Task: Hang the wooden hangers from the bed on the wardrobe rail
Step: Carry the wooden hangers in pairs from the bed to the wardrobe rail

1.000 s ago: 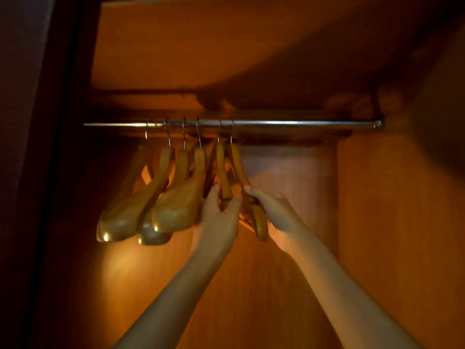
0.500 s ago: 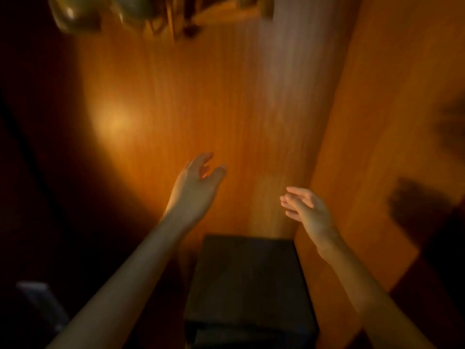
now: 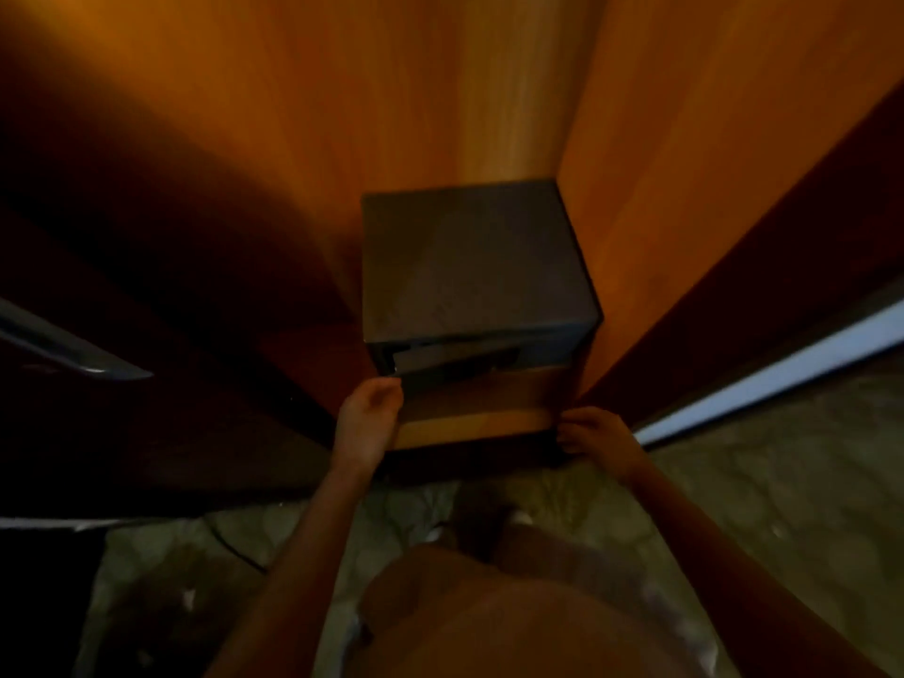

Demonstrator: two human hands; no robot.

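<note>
The wooden hangers and the wardrobe rail are out of view; I am looking down at the wardrobe's bottom. My left hand (image 3: 369, 413) hangs with loosely curled fingers near the lower left corner of a dark box (image 3: 469, 256) and holds nothing. My right hand (image 3: 594, 433) is also loosely curled and holds nothing, in front of the wardrobe's floor board (image 3: 469, 423) at its right end. The frame is dim and blurred.
The dark box stands in the wardrobe's right corner against the wooden side wall (image 3: 685, 163) and back panel (image 3: 391, 90). A dark door with a metal handle (image 3: 73, 354) is on the left. A pale strip (image 3: 763, 379) edges the patterned floor (image 3: 782, 482) on the right.
Both hands let go of the hangers on the rail and dropped down. My view swung from the rail to the wardrobe's bottom and the floor.
</note>
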